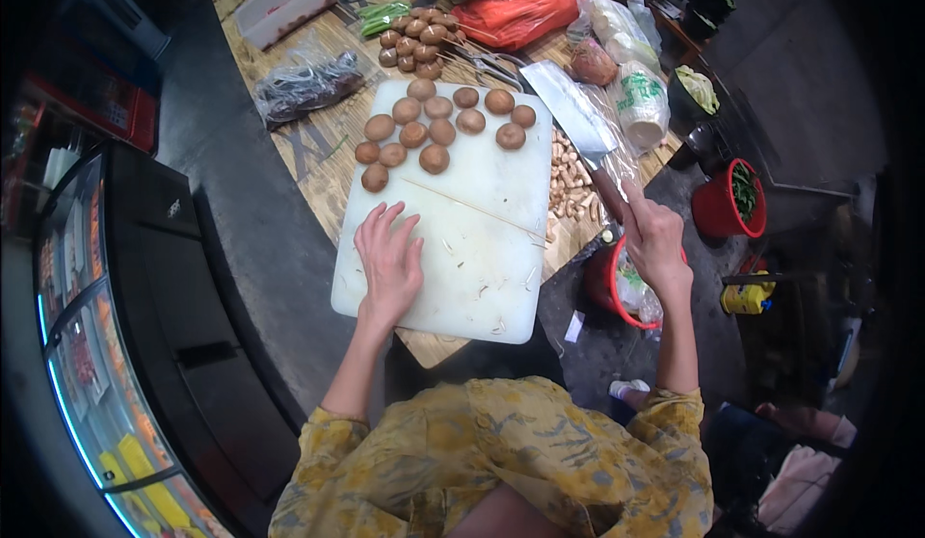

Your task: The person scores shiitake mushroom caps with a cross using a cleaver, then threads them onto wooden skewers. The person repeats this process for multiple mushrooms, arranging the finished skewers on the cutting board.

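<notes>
My right hand [650, 231] is at the dark handle of a cleaver [574, 108], whose broad blade lies at the board's upper right corner; whether the fingers close round the handle is hard to tell. My left hand [390, 260] rests, fingers spread and empty, over the left part of a white cutting board [433, 307]. Several brown mushroom caps [434, 159] sit on the upper half of the board. A thin wooden skewer [473, 208] lies slantwise across its middle, with small scraps below. Cut mushroom stems [571, 184] are heaped along the board's right side.
Skewered mushrooms [419, 39], green stalks [383, 18], scissors [498, 68] and a red plastic bag [524, 7] stand beyond the board. A bag of dark food [307, 90] and a plastic container [285, 3] are at left. Red buckets [614, 285] stand at right; a person sits lower right.
</notes>
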A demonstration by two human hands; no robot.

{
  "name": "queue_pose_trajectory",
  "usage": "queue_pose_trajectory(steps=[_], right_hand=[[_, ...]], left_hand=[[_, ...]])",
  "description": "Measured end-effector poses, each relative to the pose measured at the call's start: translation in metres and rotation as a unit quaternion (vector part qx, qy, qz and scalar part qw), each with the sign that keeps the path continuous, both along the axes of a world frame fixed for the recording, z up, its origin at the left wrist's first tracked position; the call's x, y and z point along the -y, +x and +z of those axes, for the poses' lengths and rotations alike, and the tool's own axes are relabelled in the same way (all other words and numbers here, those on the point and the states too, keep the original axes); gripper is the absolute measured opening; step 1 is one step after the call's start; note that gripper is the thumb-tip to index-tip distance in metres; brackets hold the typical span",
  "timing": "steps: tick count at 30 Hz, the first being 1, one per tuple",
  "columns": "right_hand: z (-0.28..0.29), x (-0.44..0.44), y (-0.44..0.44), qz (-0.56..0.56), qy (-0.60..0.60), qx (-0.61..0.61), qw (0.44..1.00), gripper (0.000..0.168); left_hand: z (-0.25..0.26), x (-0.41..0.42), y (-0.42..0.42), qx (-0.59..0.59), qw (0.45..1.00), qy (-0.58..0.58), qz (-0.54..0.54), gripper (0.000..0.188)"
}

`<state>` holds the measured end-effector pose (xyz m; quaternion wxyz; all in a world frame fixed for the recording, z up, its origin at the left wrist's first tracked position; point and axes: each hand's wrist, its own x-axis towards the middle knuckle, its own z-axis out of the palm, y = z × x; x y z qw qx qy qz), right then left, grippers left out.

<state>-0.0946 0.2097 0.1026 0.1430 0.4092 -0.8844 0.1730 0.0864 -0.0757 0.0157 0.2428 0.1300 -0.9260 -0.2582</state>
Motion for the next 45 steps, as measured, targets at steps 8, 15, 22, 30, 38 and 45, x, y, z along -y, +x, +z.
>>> queue_pose_trajectory(steps=[8,15,22,30,38,45], right_hand=[[-0.068,0.076,0.021,0.172,0.085,0.049,0.98,0.025],[-0.09,0.097,0.015,0.22,0.146,0.051,0.963,0.037],[-0.087,0.101,0.005,0.218,0.113,0.083,0.966,0.034],[-0.04,0.064,-0.028,0.148,0.034,0.118,0.981,0.03],[-0.056,0.022,-0.128,-0.041,0.007,0.05,0.998,0.027],[-0.075,0.058,-0.188,-0.04,0.023,-0.021,0.999,0.022]], left_hand=[[0.001,0.016,-0.047,-0.045,0.999,-0.015,-0.023,0.03],[-0.034,-0.059,-0.01,0.029,0.997,0.031,-0.07,0.057],[-0.01,-0.133,-0.016,0.09,0.972,0.012,-0.214,0.068],[0.018,-0.144,-0.027,0.006,0.94,0.14,-0.311,0.057],[-0.045,-0.019,0.064,0.124,0.987,-0.074,0.071,0.064],[-0.022,-0.178,-0.048,0.017,0.925,0.14,-0.352,0.055]])
